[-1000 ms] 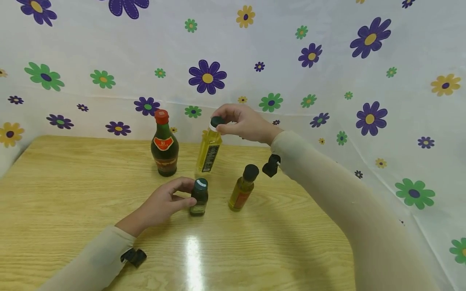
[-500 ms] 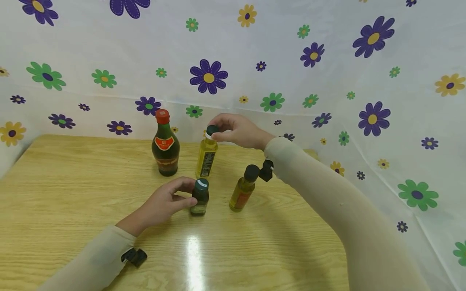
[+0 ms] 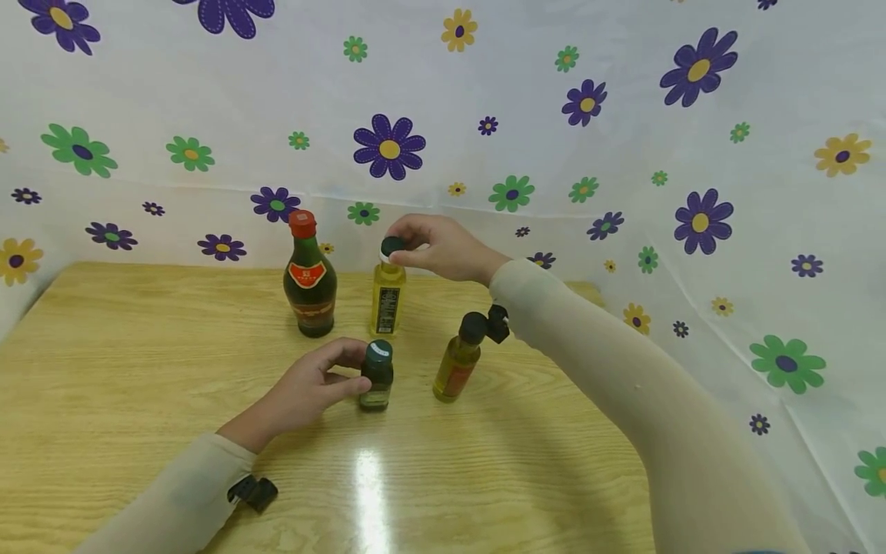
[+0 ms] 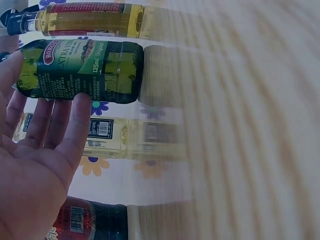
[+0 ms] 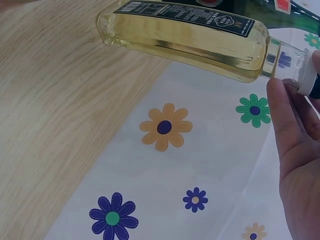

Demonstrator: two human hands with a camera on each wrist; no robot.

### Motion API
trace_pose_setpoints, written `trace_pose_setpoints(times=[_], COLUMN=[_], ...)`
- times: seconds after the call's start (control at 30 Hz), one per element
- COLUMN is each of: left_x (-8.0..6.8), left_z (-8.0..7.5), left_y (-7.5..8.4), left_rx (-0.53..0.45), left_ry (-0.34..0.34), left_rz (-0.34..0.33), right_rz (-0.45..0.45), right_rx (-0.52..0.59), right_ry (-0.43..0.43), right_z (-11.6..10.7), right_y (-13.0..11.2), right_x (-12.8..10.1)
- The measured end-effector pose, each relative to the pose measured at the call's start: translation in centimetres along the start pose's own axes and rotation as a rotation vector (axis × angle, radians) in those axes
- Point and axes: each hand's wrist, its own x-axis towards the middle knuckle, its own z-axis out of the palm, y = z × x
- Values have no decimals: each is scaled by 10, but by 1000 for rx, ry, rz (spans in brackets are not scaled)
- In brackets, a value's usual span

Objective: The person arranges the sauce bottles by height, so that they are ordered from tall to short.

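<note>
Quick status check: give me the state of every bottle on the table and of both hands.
Tall yellow bottle: capped, standing on the table, its cap pinched by the right hand.
Small green bottle: capped, upright, held at its side by the left hand.
Amber bottle: black cap on, upright, untouched.
Dark bottle: red cap on, upright, untouched.

Both arms out, hands low and curled.
Left hand (image 3: pixel 313 382) near the body, thumb and fingers (image 4: pixel 79 131) bent in a loose side grip, forearm flat, beige sleeve to the wrist. Right hand (image 3: pixel 436 248) stretched further forward, raised, fingertips (image 5: pixel 280 107) pinched downward, wrist slightly bent, sleeve likewise.
</note>
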Motion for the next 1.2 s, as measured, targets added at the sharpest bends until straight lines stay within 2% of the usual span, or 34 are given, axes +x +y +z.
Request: trace_pose_setpoints(times=[0.47, 0.7, 0.8, 1.07, 1.2], left_x=[-1, -1, -1, -2, -2], left_z=[0, 0, 0, 0, 1], left_y=[1, 1, 1, 0, 0], left_rx=[-14, -12, -7, 4, 2], left_ry=[-12, -6, -6, 5, 1], left_rz=[15, 9, 8, 0, 19], right_rz=[86, 127, 126, 114, 86], right_rx=[-49, -5, -40, -168, -156], right_ry=[-16, -72, -89, -34, 0], right_z=[0, -3, -6, -19, -24], right_y=[-7, -10, -11, -18, -23], right_x=[3, 4, 1, -18, -34])
